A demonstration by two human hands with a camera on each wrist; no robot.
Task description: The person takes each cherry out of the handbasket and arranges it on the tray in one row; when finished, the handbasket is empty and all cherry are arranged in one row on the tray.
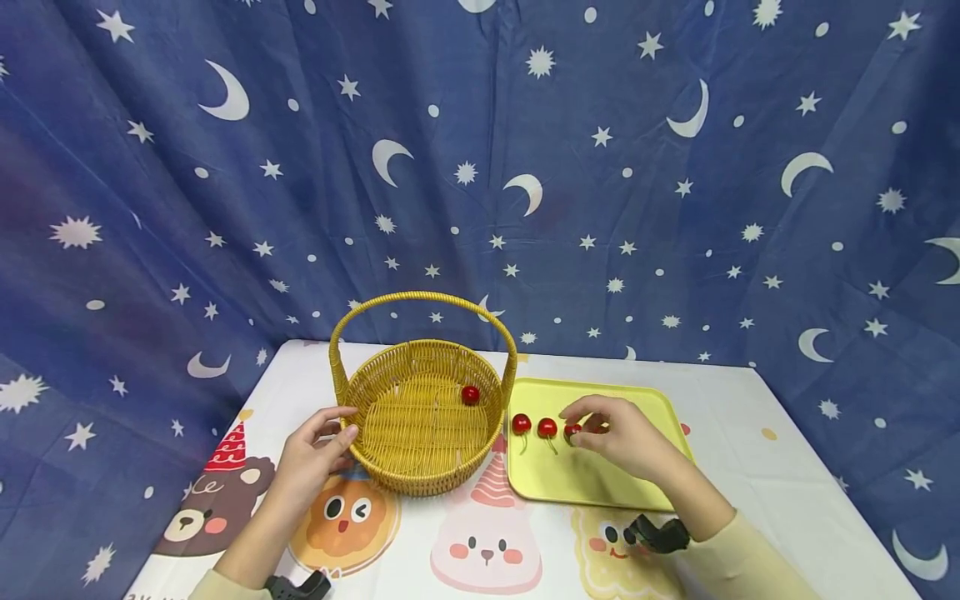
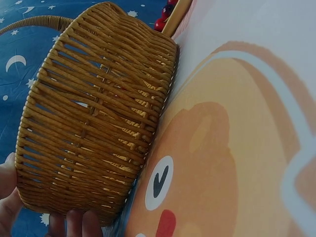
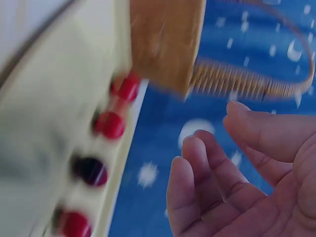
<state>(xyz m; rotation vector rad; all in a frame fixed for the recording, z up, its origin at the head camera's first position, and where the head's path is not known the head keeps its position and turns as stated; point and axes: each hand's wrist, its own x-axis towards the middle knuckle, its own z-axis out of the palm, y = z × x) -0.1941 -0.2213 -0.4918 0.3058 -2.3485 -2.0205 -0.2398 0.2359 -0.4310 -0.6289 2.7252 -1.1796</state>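
Observation:
A yellow woven basket (image 1: 423, 483) with a tall arched handle stands at the centre of the table, one red cherry (image 1: 470, 395) inside it. My left hand (image 1: 315, 450) grips the basket's left side, its thumb at the rim and fingertips against the outer weave in the left wrist view. Over the yellow tray (image 1: 600, 487), my right hand (image 1: 626, 433) hovers with bent, parted fingers and holds nothing. Stemmed red cherries (image 1: 547, 428) lie in a row there. Beside the right thumb, another cherry (image 1: 572, 433) is partly hidden. The right wrist view shows a dark cherry (image 3: 93, 171) among red ones, blurred.
The tray sits just right of the basket. A white tablecloth (image 1: 738, 433) with cartoon figures covers the table. Behind it hangs a blue curtain (image 1: 570, 208) with moons and stars. A black strap (image 1: 656, 533) is on the right wrist.

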